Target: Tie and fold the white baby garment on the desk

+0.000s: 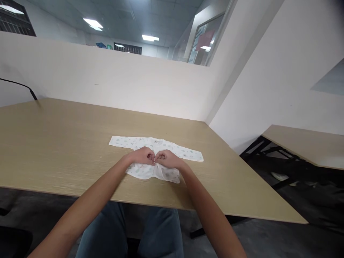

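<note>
A small white baby shirt (174, 149) with a faint print lies flat on the light wooden table (59, 143), sleeves spread left and right, collar label away from me. My left hand (142, 156) and my right hand (166, 158) meet over the middle of the shirt's front, fingers curled in pinches on the front opening where the two flaps meet. The lower right flap is slightly lifted near the hem. Both forearms reach in from the near edge.
A white partition wall (107, 79) runs behind the table. A black cable (18, 85) comes over the far left corner. A second table (309, 145) stands to the right, with a dark gap and black frame between. My knees in jeans (129, 233) sit under the near edge.
</note>
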Demonstrator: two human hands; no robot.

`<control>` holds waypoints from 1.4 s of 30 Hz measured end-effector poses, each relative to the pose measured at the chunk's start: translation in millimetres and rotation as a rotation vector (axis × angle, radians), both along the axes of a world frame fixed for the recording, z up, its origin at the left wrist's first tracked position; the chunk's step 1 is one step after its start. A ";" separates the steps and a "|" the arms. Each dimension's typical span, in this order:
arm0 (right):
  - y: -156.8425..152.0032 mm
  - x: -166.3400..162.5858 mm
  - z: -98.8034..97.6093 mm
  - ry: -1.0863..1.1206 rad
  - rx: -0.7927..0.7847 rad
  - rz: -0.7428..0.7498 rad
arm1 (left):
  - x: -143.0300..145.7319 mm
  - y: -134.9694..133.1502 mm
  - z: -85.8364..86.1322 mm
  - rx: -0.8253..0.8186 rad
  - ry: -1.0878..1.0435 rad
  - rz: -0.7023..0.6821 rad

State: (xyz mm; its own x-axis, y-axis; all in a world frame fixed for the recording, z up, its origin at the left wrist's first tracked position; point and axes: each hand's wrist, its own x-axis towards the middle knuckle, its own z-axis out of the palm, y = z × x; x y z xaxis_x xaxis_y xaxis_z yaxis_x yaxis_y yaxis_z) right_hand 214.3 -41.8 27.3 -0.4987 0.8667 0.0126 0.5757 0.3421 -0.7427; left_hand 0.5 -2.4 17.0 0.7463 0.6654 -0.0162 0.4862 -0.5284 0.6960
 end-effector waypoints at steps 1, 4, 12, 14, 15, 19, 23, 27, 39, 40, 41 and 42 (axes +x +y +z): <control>0.6 0.0 -0.5 0.024 -0.020 0.010 | 0.2 0.2 -0.6 0.005 -0.004 0.005; 1.7 2.5 -0.6 0.079 -0.109 0.041 | 0.9 0.2 -0.4 -0.001 -0.012 -0.001; 5.3 10.7 -4.4 0.011 -0.073 0.000 | 1.2 -1.6 3.0 -0.037 -0.011 0.009; 4.6 9.7 -4.0 -0.001 -0.063 0.003 | 0.8 -2.0 3.2 -0.039 -0.002 0.002; 3.9 9.0 -3.5 -0.005 -0.054 0.006 | 0.7 -2.2 3.3 -0.040 0.003 -0.003; 1.2 5.9 -1.1 -0.002 -0.019 0.015 | 1.2 -3.4 4.1 -0.029 0.008 -0.012; 1.3 4.6 -2.7 0.011 -0.010 0.014 | 2.4 -4.5 5.1 -0.024 0.017 -0.006; 3.0 6.1 -6.2 0.001 0.006 0.010 | 3.0 -5.1 5.5 -0.027 0.027 -0.018; 8.0 7.7 -9.5 0.042 0.032 0.077 | 2.7 -1.5 7.9 -0.015 0.020 -0.057; 9.4 7.5 -9.8 0.041 0.027 0.093 | 1.6 -0.1 7.7 -0.010 0.029 -0.060; 10.9 7.3 -9.6 0.023 0.036 0.102 | -0.3 1.4 7.5 -0.008 0.040 -0.058; 12.2 7.0 -8.7 0.011 0.045 0.100 | -2.7 3.0 7.2 0.000 0.053 -0.050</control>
